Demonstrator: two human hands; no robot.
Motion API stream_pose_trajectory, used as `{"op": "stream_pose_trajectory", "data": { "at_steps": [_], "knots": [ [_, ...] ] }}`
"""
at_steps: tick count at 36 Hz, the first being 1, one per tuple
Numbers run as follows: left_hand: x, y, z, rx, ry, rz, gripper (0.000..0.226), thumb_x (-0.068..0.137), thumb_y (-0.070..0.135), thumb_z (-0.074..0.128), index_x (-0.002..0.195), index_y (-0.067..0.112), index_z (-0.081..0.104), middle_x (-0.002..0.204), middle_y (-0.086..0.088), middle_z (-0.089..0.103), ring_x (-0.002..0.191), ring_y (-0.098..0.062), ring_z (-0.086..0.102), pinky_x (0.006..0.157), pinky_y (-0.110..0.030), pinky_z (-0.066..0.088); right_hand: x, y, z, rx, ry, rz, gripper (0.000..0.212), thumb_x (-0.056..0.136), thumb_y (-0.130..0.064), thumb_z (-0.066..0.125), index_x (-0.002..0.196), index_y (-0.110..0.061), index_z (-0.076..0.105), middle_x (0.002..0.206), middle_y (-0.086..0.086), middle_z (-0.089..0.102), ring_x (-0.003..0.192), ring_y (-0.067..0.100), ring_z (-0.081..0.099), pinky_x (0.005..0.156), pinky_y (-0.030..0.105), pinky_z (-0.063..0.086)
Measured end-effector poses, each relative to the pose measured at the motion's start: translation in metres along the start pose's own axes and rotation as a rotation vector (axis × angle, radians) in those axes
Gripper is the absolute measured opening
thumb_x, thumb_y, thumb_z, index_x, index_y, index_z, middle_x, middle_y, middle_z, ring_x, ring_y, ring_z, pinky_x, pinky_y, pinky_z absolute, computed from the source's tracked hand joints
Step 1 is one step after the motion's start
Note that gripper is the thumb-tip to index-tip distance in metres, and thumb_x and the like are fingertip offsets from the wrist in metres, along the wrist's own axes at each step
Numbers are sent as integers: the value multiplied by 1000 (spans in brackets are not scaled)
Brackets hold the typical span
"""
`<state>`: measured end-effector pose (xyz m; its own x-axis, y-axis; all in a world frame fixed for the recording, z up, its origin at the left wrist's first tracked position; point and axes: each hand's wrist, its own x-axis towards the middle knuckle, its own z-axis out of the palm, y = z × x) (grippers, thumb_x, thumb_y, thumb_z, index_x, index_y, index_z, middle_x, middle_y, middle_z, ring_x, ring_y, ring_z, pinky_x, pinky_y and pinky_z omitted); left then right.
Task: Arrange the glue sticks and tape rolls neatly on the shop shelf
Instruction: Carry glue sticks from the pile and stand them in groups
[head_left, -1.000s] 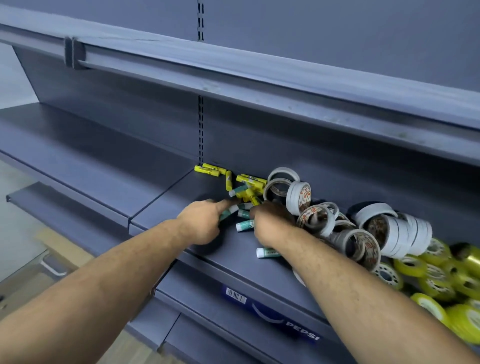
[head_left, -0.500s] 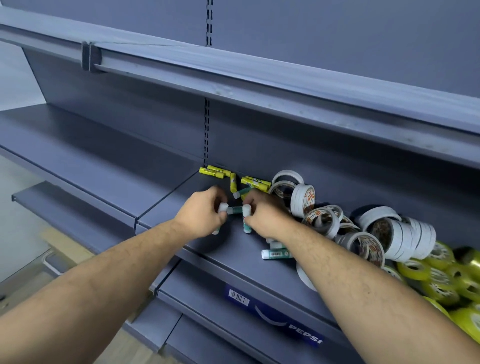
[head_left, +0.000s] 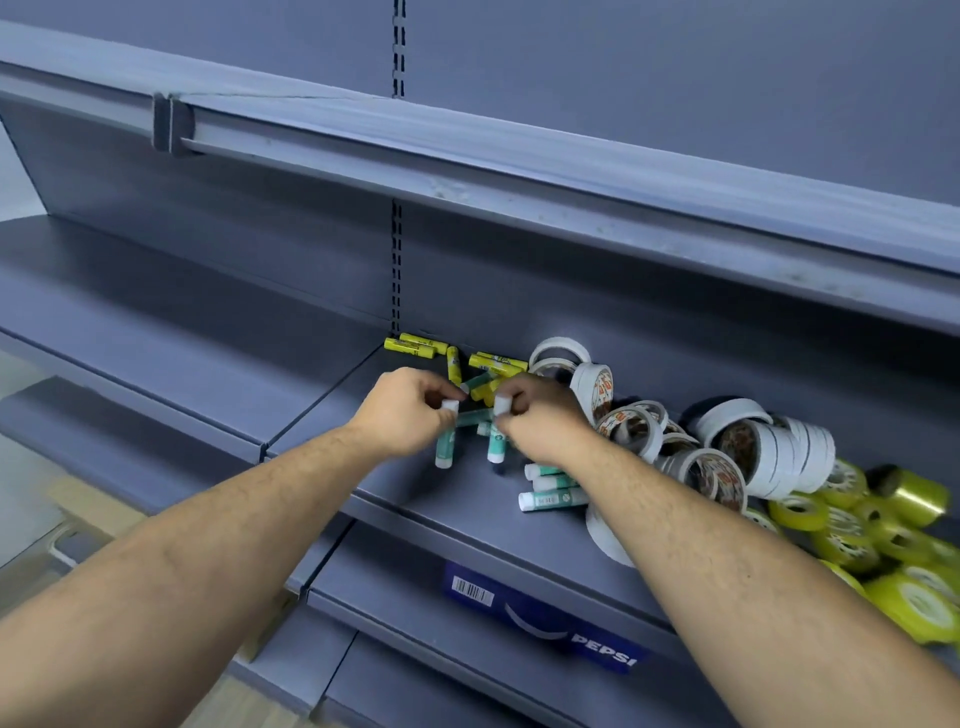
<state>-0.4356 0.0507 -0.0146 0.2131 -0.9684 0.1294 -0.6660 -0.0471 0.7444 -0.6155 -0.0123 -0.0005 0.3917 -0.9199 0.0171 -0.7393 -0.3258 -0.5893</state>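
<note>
Head view: the grey shelf (head_left: 457, 514) carries a jumble. At 12 o'clock from the hands, yellow glue sticks (head_left: 415, 345) lie scattered against the back panel, just below the slotted upright (head_left: 397, 260). At 3 o'clock, white tape rolls (head_left: 753, 452) are heaped, some on edge, some leaning on each other; further out at 4 o'clock lie yellow-green tape rolls (head_left: 857, 530). Three loose teal sticks (head_left: 550, 500) lie flat at 5 o'clock from the right hand, partly hidden under its wrist. An upper shelf (head_left: 519, 176) overhangs the work. A blue Pepsi label (head_left: 545, 618) sits on the ledge below.

Both forearms reach in from 6 o'clock, the hands near each other, knuckles up. The left hand (head_left: 405, 415) has its grip clamped on a teal glue stick (head_left: 447, 441) at the white cap, with the body hanging down towards the shelf. The right hand (head_left: 540, 421) has its grip clamped likewise on a second teal stick (head_left: 497, 441), held almost upright.
</note>
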Motion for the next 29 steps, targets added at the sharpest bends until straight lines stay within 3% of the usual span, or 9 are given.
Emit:
{"op": "stream_pose_trajectory", "data": {
  "at_steps": [2, 5, 8, 12, 15, 18, 23, 26, 29],
  "knots": [
    [4, 7, 5, -31, 0, 33, 19, 85, 15, 71, 100, 25, 78, 86, 14, 70, 83, -3, 65, 74, -11, 48, -8, 1, -7, 55, 61, 25, 23, 84, -18, 68, 103, -33, 65, 96, -8, 66, 87, 13, 60, 70, 21, 42],
    [7, 26, 17, -105, 9, 95, 22, 85, 10, 69, 99, 23, 78, 80, 21, 68, 72, 11, 60, 62, 0, 39, -22, 6, -19, 152, 167, 59, 21, 82, -15, 68, 91, -33, 65, 90, -7, 71, 86, 17, 67, 71, 22, 50],
    [11, 50, 34, -167, -40, 174, 29, 82, 5, 67, 96, 28, 79, 76, 25, 69, 70, 8, 63, 61, -7, 43, -42, 15, -36, 138, 285, 63, 18, 86, -18, 64, 94, -33, 66, 95, -8, 72, 91, 16, 67, 75, 22, 50],
    [6, 90, 64, -305, -106, 226, 26, 84, 11, 71, 93, 35, 75, 86, 17, 72, 80, -5, 68, 73, -18, 52, -76, 38, -66, 94, 394, 142, 24, 85, -21, 65, 106, -31, 70, 99, -4, 74, 92, 18, 67, 82, 28, 54],
    [-3, 122, 92, -354, -169, 277, 26, 87, 8, 70, 99, 31, 73, 90, 11, 72, 76, 3, 63, 71, -11, 49, -106, 63, -88, 43, 460, 162, 22, 84, -18, 65, 105, -25, 71, 99, 0, 73, 94, 21, 66, 83, 33, 55],
    [-14, 155, 124, -334, -226, 337, 26, 85, 10, 70, 98, 32, 76, 93, 7, 76, 85, -10, 70, 82, -24, 54, -139, 90, -112, -29, 523, 214, 16, 85, -17, 63, 98, -20, 71, 92, 0, 72, 90, 22, 64, 77, 30, 50],
    [-49, 221, 178, -386, -317, 415, 25, 88, 9, 68, 102, 27, 77, 79, 8, 73, 66, -8, 63, 70, -24, 49, -204, 139, -154, -10, 631, 314, 19, 86, -17, 63, 102, -19, 72, 64, -9, 59, 71, 15, 58, 67, 29, 47],
    [-73, 260, 213, -382, -357, 488, 23, 89, 10, 69, 100, 29, 77, 78, 7, 74, 66, -17, 67, 65, -31, 53, -251, 171, -181, -20, 644, 359, 16, 82, -15, 65, 95, -23, 69, 63, -9, 58, 71, 16, 59, 63, 29, 46],
    [-101, 299, 253, -384, -382, 540, 35, 85, 10, 71, 86, 45, 74, 78, 10, 74, 69, -11, 66, 72, -34, 56, -301, 205, -208, -4, 685, 391, 18, 82, -13, 64, 96, -22, 70, 62, -10, 57, 69, 16, 60, 65, 30, 50]
  ]
}}
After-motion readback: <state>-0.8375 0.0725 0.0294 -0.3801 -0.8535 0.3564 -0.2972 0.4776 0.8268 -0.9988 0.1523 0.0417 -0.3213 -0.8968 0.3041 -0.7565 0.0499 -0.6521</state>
